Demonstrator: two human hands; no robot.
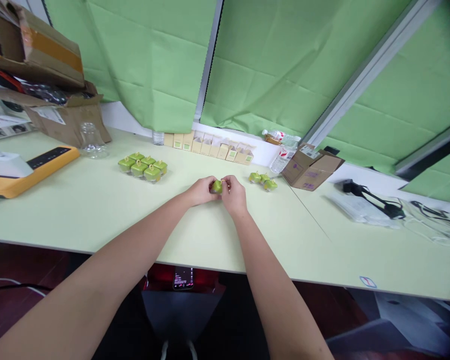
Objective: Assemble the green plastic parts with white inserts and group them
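Between my two hands, just above the middle of the table, is a small green-lidded container [217, 187]. My left hand [201, 192] is closed round its left side. My right hand [234, 196] pinches at its top right, where a thin pale loop shows; the fingertips are partly hidden. To the left stands a block of several similar green-lidded containers [138, 169] with clear bases and small yellowish loops on top. A smaller group of such green containers [264, 181] sits right of my right hand.
Small cardboard boxes [206, 145] line the back wall. Plastic bottles [283, 160] and a brown carton [310, 169] are at the back right. On the left are a yellow power strip [45, 170], a clear jar [92, 142] and stacked cartons [65, 117]. Cables [375, 200] lie far right.
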